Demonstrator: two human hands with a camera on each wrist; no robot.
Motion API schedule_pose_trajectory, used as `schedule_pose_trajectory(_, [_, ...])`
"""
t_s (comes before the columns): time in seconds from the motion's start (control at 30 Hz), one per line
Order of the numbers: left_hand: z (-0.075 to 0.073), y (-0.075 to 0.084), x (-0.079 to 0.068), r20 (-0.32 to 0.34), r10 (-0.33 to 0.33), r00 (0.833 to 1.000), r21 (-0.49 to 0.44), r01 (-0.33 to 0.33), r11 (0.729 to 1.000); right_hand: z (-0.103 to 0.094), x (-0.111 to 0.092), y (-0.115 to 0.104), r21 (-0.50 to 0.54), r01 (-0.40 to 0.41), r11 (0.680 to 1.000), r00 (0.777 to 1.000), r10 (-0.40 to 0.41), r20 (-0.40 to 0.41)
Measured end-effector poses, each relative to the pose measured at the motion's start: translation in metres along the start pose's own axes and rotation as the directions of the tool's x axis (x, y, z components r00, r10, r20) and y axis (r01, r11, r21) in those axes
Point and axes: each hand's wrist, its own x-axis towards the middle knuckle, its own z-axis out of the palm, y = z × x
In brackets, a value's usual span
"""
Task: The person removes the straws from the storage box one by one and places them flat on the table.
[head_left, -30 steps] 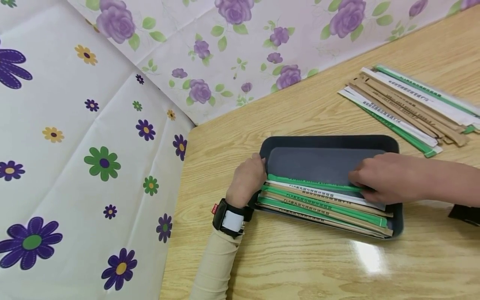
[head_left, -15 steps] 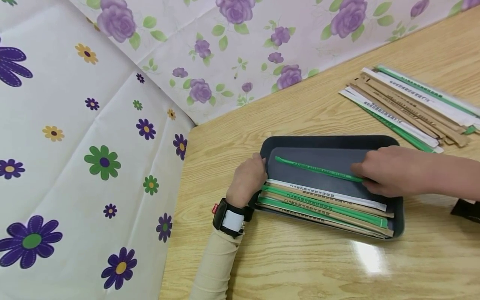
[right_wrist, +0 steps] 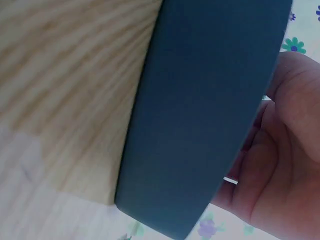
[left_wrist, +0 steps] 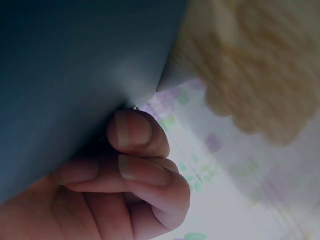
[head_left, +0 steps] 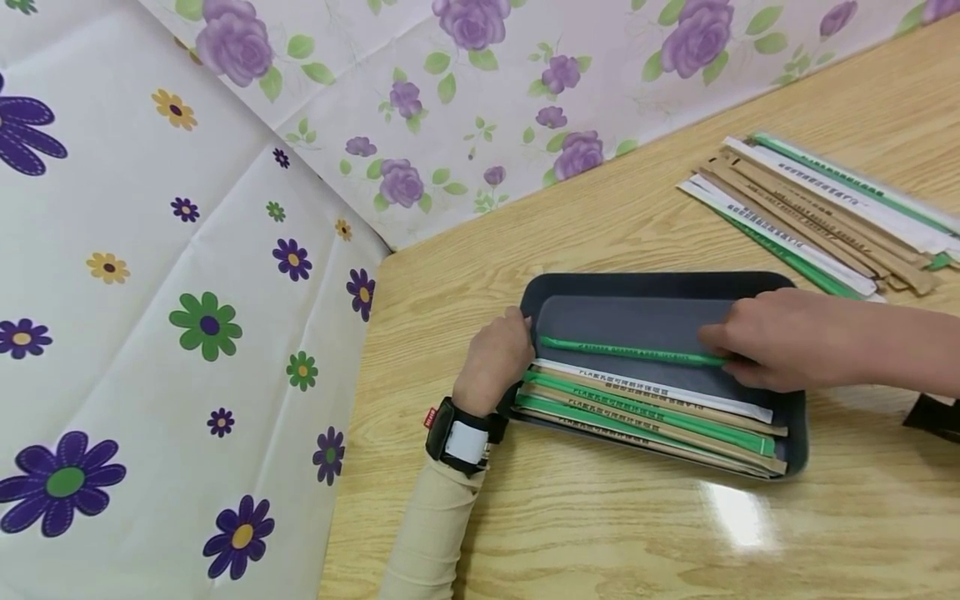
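Note:
In the head view, a dark grey tray (head_left: 637,283) lies on the wooden table. My right hand (head_left: 772,340) reaches over its right side and pinches the right end of a green wrapped straw (head_left: 630,351). That straw stretches leftward across the tray, a little apart from the wrapped straws (head_left: 652,408) lined up along the near wall, in white, brown and green. My left hand (head_left: 497,354) grips the tray's left edge; its curled fingers (left_wrist: 145,175) show against the outer wall in the left wrist view. In the right wrist view, the tray wall hides my right fingertips.
More wrapped straws (head_left: 817,217) lie in a loose pile on the table (head_left: 600,533), beyond the tray to the right. Flower-patterned sheets (head_left: 480,108) stand along the table's far and left sides.
The green straw was beside the white one, then its left end swung away toward the far side and has since come partway back. My right hand shifted slightly away; my left stayed put.

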Motion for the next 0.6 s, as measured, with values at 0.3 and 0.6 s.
schedule_pose_trajectory(0.3, [0.001,-0.001,-0.001,-0.033,0.039,0.999,0.007,-0.038,0.999,-0.029,-0.007,0.016,-0.056,-0.117,0.992,0.992,0.114,-0.059])
schedule_pose_trajectory(0.6, [0.000,-0.002,-0.002,-0.021,0.021,1.000,0.010,-0.021,1.000,-0.054,-0.019,0.047,-0.128,-0.370,0.920,0.926,0.353,-0.135])
